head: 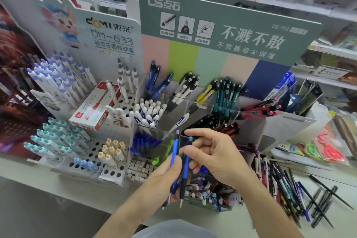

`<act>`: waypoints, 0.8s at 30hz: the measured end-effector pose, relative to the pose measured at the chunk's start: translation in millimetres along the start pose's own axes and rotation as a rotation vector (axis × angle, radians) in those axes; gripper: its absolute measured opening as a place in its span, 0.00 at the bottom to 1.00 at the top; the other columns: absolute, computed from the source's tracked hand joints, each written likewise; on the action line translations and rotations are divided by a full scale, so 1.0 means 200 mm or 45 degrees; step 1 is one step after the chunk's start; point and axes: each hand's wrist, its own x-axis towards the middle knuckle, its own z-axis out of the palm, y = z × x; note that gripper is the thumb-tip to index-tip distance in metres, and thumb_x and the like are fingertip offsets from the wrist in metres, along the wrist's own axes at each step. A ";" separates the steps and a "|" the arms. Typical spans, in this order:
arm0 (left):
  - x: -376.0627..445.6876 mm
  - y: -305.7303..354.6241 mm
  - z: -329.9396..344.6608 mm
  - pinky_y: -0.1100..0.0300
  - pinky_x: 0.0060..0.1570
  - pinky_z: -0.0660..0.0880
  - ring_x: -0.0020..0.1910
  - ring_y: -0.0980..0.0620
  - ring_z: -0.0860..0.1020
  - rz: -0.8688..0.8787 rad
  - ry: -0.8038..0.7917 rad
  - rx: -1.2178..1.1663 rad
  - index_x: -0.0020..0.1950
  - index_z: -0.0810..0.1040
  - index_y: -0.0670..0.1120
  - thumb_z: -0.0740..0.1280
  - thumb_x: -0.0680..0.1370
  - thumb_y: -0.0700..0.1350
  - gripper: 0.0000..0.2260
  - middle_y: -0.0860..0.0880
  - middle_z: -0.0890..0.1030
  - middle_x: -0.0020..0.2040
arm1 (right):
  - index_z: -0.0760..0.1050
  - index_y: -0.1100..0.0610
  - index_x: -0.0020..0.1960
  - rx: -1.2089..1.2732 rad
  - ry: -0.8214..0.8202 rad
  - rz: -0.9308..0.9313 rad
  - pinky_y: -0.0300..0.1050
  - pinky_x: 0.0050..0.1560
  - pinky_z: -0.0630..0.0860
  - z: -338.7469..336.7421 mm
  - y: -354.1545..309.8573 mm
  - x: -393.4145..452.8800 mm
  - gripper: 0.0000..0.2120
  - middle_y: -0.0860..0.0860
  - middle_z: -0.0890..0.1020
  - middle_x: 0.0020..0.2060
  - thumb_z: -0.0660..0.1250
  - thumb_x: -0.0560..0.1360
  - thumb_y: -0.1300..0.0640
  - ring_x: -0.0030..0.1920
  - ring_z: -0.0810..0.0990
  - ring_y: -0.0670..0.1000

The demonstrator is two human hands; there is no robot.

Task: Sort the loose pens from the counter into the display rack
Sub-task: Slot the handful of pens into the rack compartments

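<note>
Hands' grips (170, 176) (210, 152) pinch blue pens (174, 152) before "DS-758" display rack (228, 31).

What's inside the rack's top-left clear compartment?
Blue pens stand tilted, clips up, in the top-left compartment. Their tips are unclear through the glary acrylic.

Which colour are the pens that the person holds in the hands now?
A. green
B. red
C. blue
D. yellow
C: both pens have blue barrels, the left hand gripping them while the right hand pinches one.
</note>
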 end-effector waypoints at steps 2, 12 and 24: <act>0.01 -0.02 -0.02 0.65 0.43 0.76 0.43 0.53 0.79 0.018 -0.059 0.152 0.55 0.81 0.64 0.58 0.76 0.64 0.16 0.52 0.82 0.46 | 0.79 0.54 0.63 -0.109 -0.054 0.031 0.50 0.36 0.83 0.01 -0.02 0.01 0.14 0.54 0.84 0.38 0.72 0.78 0.61 0.33 0.84 0.58; 0.02 -0.04 -0.08 0.68 0.39 0.70 0.35 0.64 0.73 -0.017 -0.217 0.601 0.59 0.72 0.70 0.53 0.76 0.68 0.15 0.67 0.77 0.39 | 0.78 0.53 0.60 -0.397 -0.225 0.064 0.47 0.34 0.80 0.00 -0.06 0.02 0.11 0.54 0.84 0.38 0.72 0.78 0.53 0.30 0.83 0.55; 0.02 0.00 -0.08 0.56 0.34 0.69 0.33 0.49 0.71 -0.130 0.062 -0.504 0.62 0.76 0.35 0.57 0.83 0.44 0.15 0.44 0.74 0.38 | 0.73 0.67 0.53 -0.053 0.092 -0.027 0.52 0.39 0.84 -0.26 -0.15 -0.11 0.09 0.62 0.83 0.40 0.69 0.77 0.64 0.38 0.86 0.62</act>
